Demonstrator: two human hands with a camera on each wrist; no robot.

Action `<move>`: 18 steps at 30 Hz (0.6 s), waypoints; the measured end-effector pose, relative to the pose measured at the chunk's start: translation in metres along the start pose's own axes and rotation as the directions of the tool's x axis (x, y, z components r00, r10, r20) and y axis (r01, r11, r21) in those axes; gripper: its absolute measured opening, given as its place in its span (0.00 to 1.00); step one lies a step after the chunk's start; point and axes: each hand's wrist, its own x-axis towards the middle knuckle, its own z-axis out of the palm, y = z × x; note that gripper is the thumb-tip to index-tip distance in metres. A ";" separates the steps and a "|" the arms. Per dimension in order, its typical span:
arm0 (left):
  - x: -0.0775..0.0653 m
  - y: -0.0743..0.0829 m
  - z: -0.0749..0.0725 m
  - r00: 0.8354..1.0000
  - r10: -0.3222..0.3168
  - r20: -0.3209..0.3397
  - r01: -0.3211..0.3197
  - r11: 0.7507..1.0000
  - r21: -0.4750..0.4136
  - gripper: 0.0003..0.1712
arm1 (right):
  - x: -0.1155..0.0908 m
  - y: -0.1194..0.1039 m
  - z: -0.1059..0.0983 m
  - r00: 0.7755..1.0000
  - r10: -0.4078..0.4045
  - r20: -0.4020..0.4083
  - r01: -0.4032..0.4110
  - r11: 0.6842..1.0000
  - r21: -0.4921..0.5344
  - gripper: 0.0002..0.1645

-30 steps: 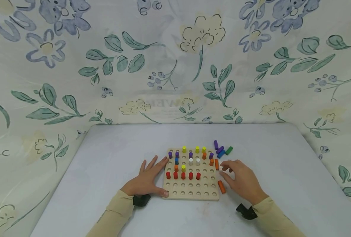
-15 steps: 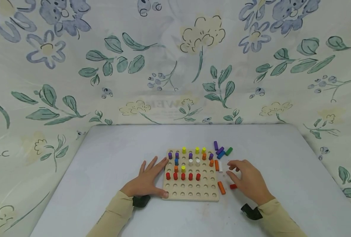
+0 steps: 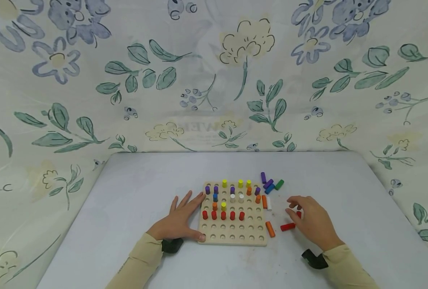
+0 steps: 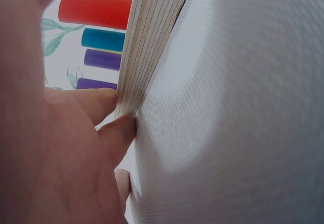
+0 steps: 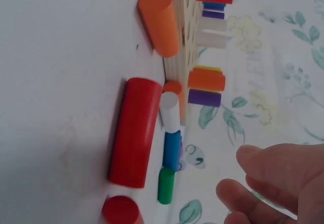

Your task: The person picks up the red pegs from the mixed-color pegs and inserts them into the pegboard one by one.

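A wooden pegboard point(image 3: 235, 241) lies flat on the table, with several coloured pegs upright in its holes. My left hand point(image 3: 179, 218) rests along the board's left side, fingers spread and thumb on the near corner. In the left wrist view, two fingertips touch the layered edge point(image 4: 147, 46). My right hand point(image 3: 314, 222) hovers right of the board over two loose red pegs. One red peg point(image 3: 288, 227) shows whole; the other red peg point(image 3: 298, 214) is partly hidden by the fingers. The right wrist view shows nothing between its thumb and fingers.
An orange peg point(image 3: 270, 229) lies beside the board's lower right. Another orange peg point(image 3: 264, 202) and a white peg point(image 3: 269, 203) lie by its right edge. Purple pegs point(image 3: 263, 177), a blue peg point(image 3: 270, 188) and a green peg point(image 3: 279, 184) lie past its far right corner.
My right hand has moved rightward, away from the board. The white peg and both red pegs have come into view on the table. My left hand has stayed in place.
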 end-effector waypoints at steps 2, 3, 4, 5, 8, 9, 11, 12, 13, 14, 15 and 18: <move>0.000 0.000 0.000 1.000 -0.003 0.001 0.003 1.000 0.002 0.72 | -0.001 0.002 -0.001 1.000 0.003 -0.005 -0.003 1.000 0.000 0.20; 0.000 0.000 0.000 1.000 -0.002 0.000 0.002 1.000 0.001 0.72 | -0.001 0.004 -0.001 1.000 0.009 -0.004 -0.009 1.000 -0.001 0.20; 0.000 0.000 0.000 1.000 -0.001 -0.001 0.001 1.000 -0.001 0.72 | -0.002 0.005 -0.002 1.000 0.012 -0.003 -0.012 1.000 0.000 0.20; 0.000 0.000 0.000 1.000 -0.006 0.001 0.006 1.000 0.000 0.72 | -0.002 0.006 -0.002 1.000 0.017 -0.002 -0.017 1.000 0.004 0.20; 0.000 0.000 0.000 1.000 -0.005 0.001 0.005 1.000 0.000 0.72 | -0.003 0.009 -0.003 0.999 0.035 0.010 -0.036 0.999 0.007 0.20; 0.000 0.000 0.001 1.000 -0.002 0.000 0.002 1.000 -0.001 0.72 | -0.003 0.010 -0.003 0.999 0.043 0.014 -0.043 0.999 0.005 0.20; 0.000 -0.001 0.001 1.000 0.002 -0.002 -0.002 1.000 -0.001 0.72 | -0.003 0.011 -0.004 0.998 0.055 0.023 -0.055 0.998 0.002 0.20; 0.000 -0.001 0.001 1.000 0.002 -0.001 -0.002 1.000 0.001 0.72 | -0.004 0.011 -0.004 0.998 0.063 0.028 -0.063 0.998 0.000 0.20; 0.000 -0.001 0.001 1.000 0.003 -0.002 -0.003 1.000 0.002 0.72 | -0.004 0.012 -0.005 0.997 0.071 0.035 -0.071 0.997 -0.002 0.20; 0.000 -0.002 0.001 1.000 0.003 -0.002 -0.003 1.000 0.002 0.72 | -0.004 0.012 -0.006 0.996 0.080 0.040 -0.080 0.997 -0.003 0.20; 0.000 -0.002 0.002 1.000 0.003 -0.003 -0.003 1.000 0.001 0.72 | -0.004 0.013 -0.006 0.995 0.087 0.045 -0.087 0.996 -0.005 0.20; 0.001 -0.002 0.002 1.000 0.000 -0.006 0.000 1.000 0.002 0.72 | -0.005 0.014 -0.007 0.993 0.101 0.054 -0.101 0.995 -0.003 0.21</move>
